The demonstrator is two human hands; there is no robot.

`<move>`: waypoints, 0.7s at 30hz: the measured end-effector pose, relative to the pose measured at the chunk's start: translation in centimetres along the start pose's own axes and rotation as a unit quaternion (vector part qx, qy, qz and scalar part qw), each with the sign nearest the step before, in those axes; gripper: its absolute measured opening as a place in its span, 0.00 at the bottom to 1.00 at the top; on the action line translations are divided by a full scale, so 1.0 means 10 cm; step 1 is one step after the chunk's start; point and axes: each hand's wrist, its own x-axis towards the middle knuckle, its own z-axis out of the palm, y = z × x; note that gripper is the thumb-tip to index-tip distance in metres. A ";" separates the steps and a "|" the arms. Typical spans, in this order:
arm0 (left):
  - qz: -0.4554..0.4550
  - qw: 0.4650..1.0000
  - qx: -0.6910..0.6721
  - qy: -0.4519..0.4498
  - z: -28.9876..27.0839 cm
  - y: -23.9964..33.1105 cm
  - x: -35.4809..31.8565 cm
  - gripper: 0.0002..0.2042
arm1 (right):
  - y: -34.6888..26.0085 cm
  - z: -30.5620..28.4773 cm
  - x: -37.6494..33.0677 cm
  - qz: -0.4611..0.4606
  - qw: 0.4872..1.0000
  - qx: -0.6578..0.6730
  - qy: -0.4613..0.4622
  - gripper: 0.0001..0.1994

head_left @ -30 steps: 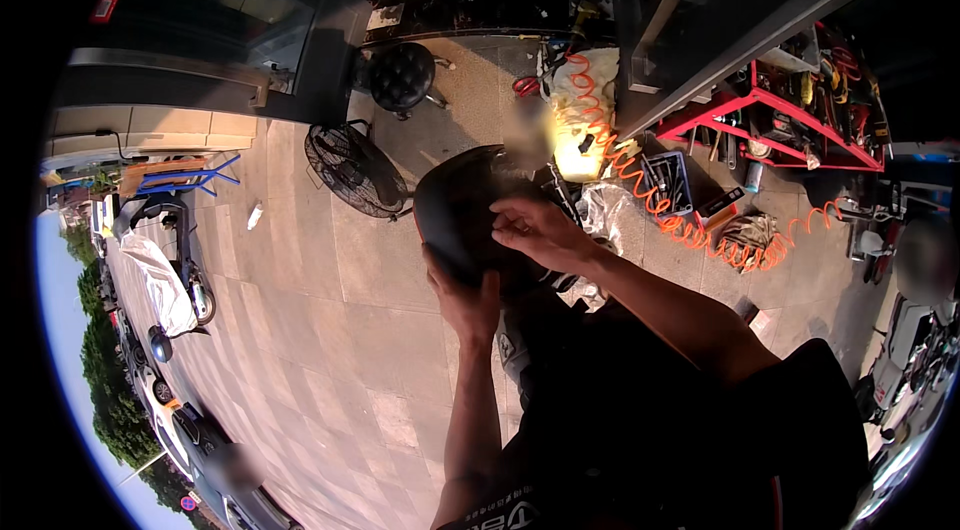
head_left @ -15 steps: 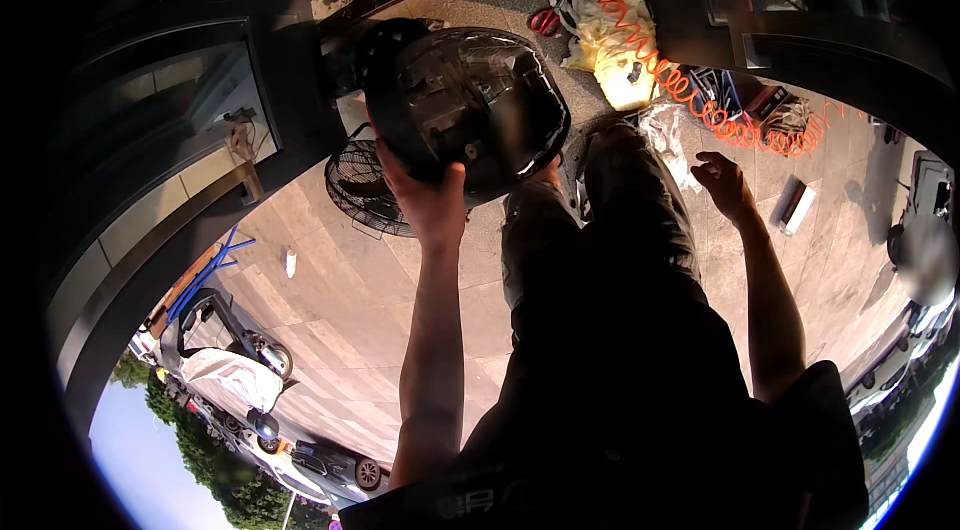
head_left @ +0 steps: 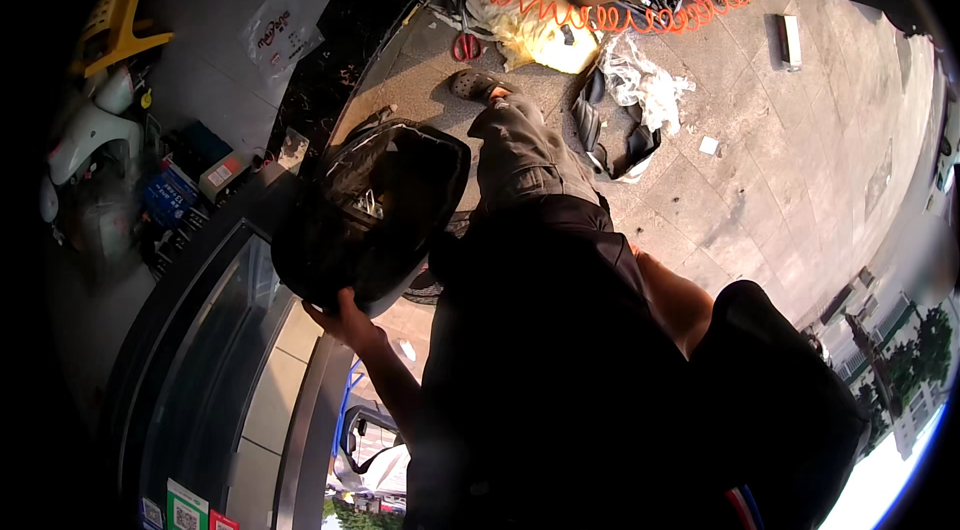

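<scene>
My left hand grips the near lower edge of a black hollow plastic shell, its thumb on the rim. The shell is rounded and open on the side facing up; whether it is a scooter's storage box I cannot tell. Small pale things lie in its dark inside. It is held to the left of my leg, over the doorway floor. Only my right forearm shows, at the right of my body; the hand itself is hidden.
A dark door frame stands close on the left. Red-handled scissors, a yellowish cloth, an orange coiled hose, clear plastic wrap and black parts lie ahead. A yellow stool is at the far left.
My body has turned left toward the doorway. The black shell has moved left and tilted, now showing its hollow inside. My right hand, earlier in sight with curled fingers, has gone behind my body.
</scene>
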 end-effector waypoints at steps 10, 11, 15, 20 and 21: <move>0.172 0.975 0.064 -0.126 0.15 0.37 0.86 0.41 | -0.16 0.86 0.07 0.020 0.970 0.175 -0.171 0.38; 0.157 0.977 0.061 -0.129 0.11 0.37 0.83 0.41 | -0.21 0.90 -0.08 0.086 0.957 0.196 -0.195 0.33; 0.142 0.975 0.070 -0.154 0.31 0.57 0.88 0.41 | 0.18 1.21 0.28 -0.004 0.940 0.259 -0.222 0.30; 0.129 0.967 0.102 -0.193 0.20 0.70 0.89 0.39 | 0.54 1.33 0.61 -0.101 0.909 0.310 -0.259 0.27; 0.124 0.968 0.115 -0.183 0.20 0.67 0.96 0.38 | 0.64 1.34 0.63 -0.126 0.901 0.320 -0.264 0.26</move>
